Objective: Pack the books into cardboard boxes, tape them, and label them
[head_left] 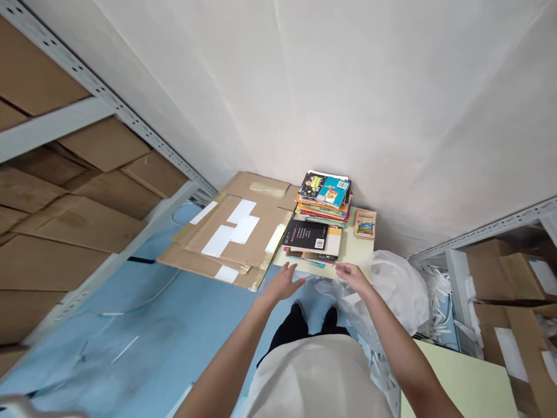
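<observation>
We've got L hand (pixel 285 283) & R hand (pixel 354 277) both empty, fingers loosely apart. Front book stack (pixel 310 238) just fwd, between them on tabletop (pixel 359 249), long axis approx. L-R; R looks nearer. Taller stack (pixel 324 198) behind.

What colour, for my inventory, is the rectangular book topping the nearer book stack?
Mostly black book, head view.

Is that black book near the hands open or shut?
Shut, it seems: the black book lies flat, its cover with the barcode facing up, and none of its inside pages show.
</observation>
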`<action>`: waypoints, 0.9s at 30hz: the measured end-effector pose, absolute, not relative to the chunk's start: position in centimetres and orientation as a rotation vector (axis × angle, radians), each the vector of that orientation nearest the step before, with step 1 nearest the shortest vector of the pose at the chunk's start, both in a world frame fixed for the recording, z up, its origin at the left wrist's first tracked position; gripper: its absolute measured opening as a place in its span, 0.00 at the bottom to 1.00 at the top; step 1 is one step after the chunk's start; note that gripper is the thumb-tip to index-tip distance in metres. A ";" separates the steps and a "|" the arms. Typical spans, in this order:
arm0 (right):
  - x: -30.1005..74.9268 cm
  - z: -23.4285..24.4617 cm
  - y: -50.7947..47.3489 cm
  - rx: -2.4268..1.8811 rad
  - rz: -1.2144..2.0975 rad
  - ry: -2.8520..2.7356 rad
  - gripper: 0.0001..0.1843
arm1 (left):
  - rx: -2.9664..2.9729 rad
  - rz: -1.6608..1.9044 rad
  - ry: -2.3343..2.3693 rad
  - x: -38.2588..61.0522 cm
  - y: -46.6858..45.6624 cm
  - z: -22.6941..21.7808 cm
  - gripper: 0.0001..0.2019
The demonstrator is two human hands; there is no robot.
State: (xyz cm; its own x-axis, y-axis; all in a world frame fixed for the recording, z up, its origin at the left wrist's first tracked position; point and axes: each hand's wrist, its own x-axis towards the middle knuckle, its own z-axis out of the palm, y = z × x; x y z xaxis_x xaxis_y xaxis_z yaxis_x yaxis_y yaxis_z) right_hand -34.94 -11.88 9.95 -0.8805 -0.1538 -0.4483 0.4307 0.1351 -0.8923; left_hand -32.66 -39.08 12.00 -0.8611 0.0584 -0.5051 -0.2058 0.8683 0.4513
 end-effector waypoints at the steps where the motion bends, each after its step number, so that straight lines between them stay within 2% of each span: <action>1: -36.0 9.2 -12.3 0.316 -1.797 1.993 0.22 | -0.146 0.675 2.547 -33.3 -39.4 11.1 0.37; 7: -40.2 5.4 -14.1 0.508 -1.756 2.089 0.26 | -0.479 0.856 2.679 -37.8 -42.6 6.6 0.45; 9: -40.7 4.5 -14.6 0.522 -1.712 2.154 0.26 | -0.591 0.994 2.622 -39.6 -43.5 5.6 0.42; 12: -41.1 3.3 -15.5 0.550 -1.619 2.248 0.24 | -0.623 1.212 2.452 -41.8 -44.3 4.4 0.32; 15: -41.4 2.4 -16.3 0.641 -1.552 2.292 0.23 | -0.594 1.269 2.369 -43.0 -44.4 3.3 0.25; 27: -40.9 2.2 -16.6 0.982 -1.348 2.428 0.16 | -0.580 1.210 2.397 -43.5 -44.3 1.1 0.21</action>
